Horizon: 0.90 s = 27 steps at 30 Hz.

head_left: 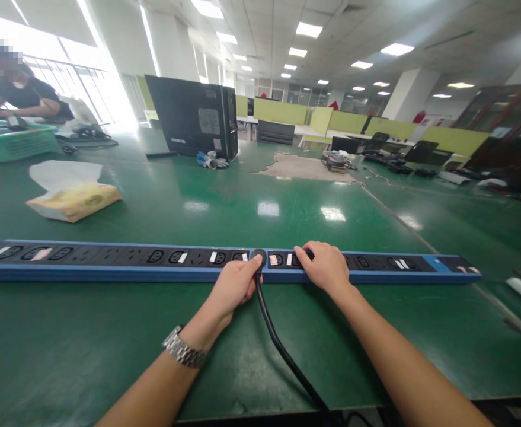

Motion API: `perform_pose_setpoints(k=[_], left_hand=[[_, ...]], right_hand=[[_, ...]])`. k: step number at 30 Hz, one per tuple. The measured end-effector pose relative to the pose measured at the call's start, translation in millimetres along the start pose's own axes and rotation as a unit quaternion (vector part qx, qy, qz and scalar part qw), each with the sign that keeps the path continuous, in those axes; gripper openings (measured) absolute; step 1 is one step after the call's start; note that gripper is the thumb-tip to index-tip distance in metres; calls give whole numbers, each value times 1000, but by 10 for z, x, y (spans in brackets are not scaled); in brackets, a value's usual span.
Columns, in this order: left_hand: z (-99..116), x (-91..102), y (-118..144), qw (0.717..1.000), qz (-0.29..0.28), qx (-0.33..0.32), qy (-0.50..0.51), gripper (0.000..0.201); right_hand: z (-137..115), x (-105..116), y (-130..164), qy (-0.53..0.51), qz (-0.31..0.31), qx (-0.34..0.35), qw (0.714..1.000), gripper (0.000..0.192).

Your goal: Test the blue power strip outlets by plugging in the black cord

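A long blue power strip [127, 256] with a black face and several sockets lies across the green table. White and pink label pieces stick to parts of its face. At its middle is a round black cord fitting [258, 257], from which a thick black power cord [269, 326] runs toward me and over the front edge. My left hand [236, 281] is closed at this fitting, thumb on it and fingers partly hidden beneath. My right hand [325, 265] grips the strip just right of the middle, its fingers curled over the far side and partly hidden.
Beyond the strip are a tissue pack [80, 200], a black computer case [198, 115] and blue-grey gloves [212, 159]. A green basket [15, 142] stands at far left, near a seated person [29, 95]. Electronic parts [338, 160] lie further back.
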<state>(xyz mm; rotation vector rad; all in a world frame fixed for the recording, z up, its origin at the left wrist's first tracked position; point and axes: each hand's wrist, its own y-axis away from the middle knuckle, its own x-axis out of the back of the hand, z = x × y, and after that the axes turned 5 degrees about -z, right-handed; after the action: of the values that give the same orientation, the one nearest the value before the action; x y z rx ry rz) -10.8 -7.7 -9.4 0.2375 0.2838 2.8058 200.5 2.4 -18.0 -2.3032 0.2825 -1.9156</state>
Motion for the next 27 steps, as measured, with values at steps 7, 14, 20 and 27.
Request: perform_pose_setpoints(k=[7, 14, 20, 27], left_hand=[[180, 336, -91, 927, 151, -135, -317, 54], [164, 456, -320, 786, 144, -136, -586, 36], [209, 413, -245, 779, 114, -107, -608, 42], [142, 439, -299, 781, 126, -125, -599, 46]], right_hand=[[-364, 98, 315, -179, 75, -10, 981, 35], [-1185, -1, 364, -650, -281, -166, 687, 43], [-1152, 354, 350, -760, -154, -18, 631, 42], [-264, 699, 379, -772, -205, -162, 580, 47]])
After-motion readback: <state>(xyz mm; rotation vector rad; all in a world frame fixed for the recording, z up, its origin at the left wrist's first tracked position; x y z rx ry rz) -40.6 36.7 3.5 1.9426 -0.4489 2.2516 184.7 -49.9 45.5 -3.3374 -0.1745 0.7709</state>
